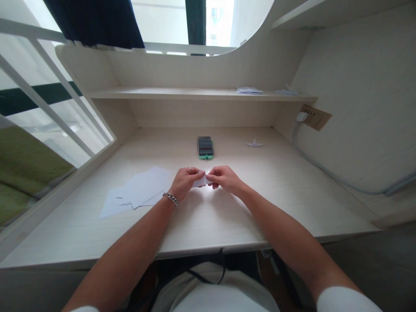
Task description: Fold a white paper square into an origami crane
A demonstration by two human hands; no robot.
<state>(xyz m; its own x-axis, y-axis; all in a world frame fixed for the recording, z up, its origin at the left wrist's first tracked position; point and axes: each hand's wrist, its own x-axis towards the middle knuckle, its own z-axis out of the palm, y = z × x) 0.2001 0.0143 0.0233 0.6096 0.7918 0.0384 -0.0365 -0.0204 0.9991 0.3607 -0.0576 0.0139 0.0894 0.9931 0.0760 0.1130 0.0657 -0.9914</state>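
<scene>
A small piece of white paper [199, 181] is held between both hands over the middle of the desk. My left hand [186, 180], with a ring and a chain bracelet at the wrist, pinches its left part between thumb and fingers. On the right side, my right hand [224, 178] pinches the paper's edge with thumb and forefinger. The fingertips of the two hands nearly meet. How the paper is folded is too small to tell. Just beyond the hands lies a dark phone [205, 147] with a green lower edge.
White sheets [136, 190] lie overlapping on the desk [286, 208] at the left. A small folded paper figure [254, 143] stands at the back right. Folded papers [249, 90] rest on the shelf [182, 92]. A cable [325, 170] runs from the wall socket [316, 118].
</scene>
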